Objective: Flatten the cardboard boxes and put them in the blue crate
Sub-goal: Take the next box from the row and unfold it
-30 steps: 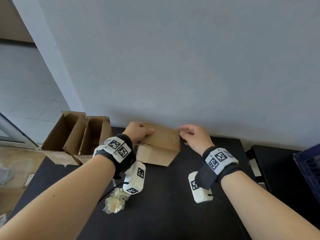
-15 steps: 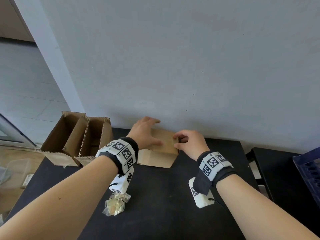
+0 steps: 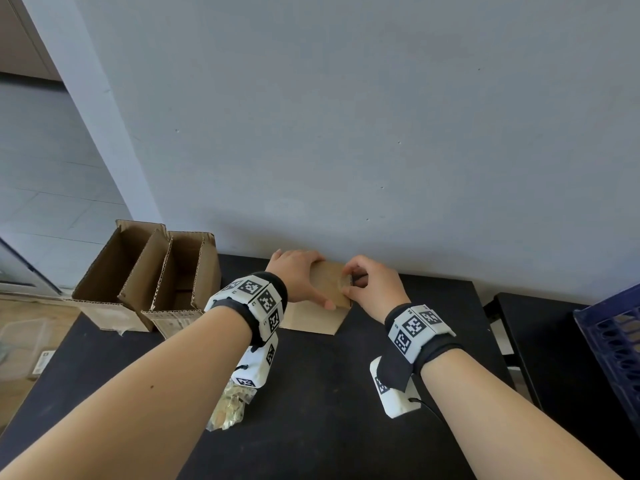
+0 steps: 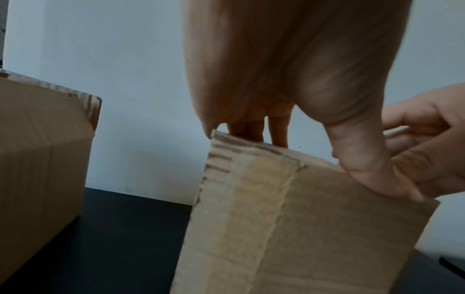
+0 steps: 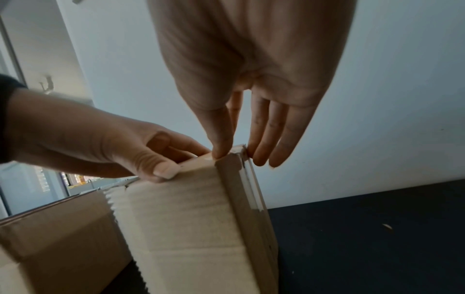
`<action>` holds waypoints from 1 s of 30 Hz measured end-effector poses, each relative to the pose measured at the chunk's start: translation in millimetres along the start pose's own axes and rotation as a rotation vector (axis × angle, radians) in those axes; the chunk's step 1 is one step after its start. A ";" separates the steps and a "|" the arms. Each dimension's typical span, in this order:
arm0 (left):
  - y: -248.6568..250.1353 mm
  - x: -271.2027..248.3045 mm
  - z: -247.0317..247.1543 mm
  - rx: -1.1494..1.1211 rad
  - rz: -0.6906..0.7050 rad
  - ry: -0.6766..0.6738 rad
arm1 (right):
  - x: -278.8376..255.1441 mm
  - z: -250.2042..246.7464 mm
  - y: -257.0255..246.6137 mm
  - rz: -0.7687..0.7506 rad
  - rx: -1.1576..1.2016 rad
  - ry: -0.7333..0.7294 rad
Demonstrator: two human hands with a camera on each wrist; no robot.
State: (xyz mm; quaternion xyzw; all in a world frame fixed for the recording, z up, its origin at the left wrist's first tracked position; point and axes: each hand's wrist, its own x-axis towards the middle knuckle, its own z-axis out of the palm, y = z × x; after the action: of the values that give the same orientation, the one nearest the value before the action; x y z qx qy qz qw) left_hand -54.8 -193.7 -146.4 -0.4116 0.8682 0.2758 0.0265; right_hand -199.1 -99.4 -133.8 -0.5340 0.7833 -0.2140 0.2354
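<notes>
A small closed cardboard box (image 3: 311, 320) stands at the back of the black table (image 3: 311, 427), close to the wall. My left hand (image 3: 298, 277) grips it from above, fingers over the far top edge and thumb (image 4: 372, 171) on the near face. My right hand (image 3: 372, 287) pinches the box's top right corner, thumb on the taped top and fingers down the right side. In the right wrist view the box (image 5: 181, 214) shows a taped edge under the thumb. The blue crate (image 3: 613, 344) sits at the far right, partly cut off.
Two open cardboard boxes (image 3: 117, 271) (image 3: 183, 282) stand side by side at the table's back left. A crumpled clear plastic bag (image 3: 232, 407) lies under my left wrist. A second black surface (image 3: 554, 348) carries the crate; a gap separates it from the table.
My left hand slid farther across the box top to its far edge. My right hand moved left from beside the box onto its top right corner and closed into a pinch.
</notes>
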 end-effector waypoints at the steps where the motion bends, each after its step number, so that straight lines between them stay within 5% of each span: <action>1: -0.6 1.4 0.3 0.001 -0.004 -0.002 | -1.2 0.6 0.0 -0.002 -0.003 -0.003; 30: -1.7 1.2 2.6 0.003 -0.023 -0.012 | -1.6 -12.1 -16.7 -0.027 -0.240 -0.087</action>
State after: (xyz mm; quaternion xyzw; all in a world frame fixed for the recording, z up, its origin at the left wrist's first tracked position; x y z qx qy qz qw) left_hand -54.9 -194.1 -149.7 -0.4198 0.8637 0.2766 0.0353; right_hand -193.5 -102.6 -114.1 -0.5778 0.7850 -0.0982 0.2007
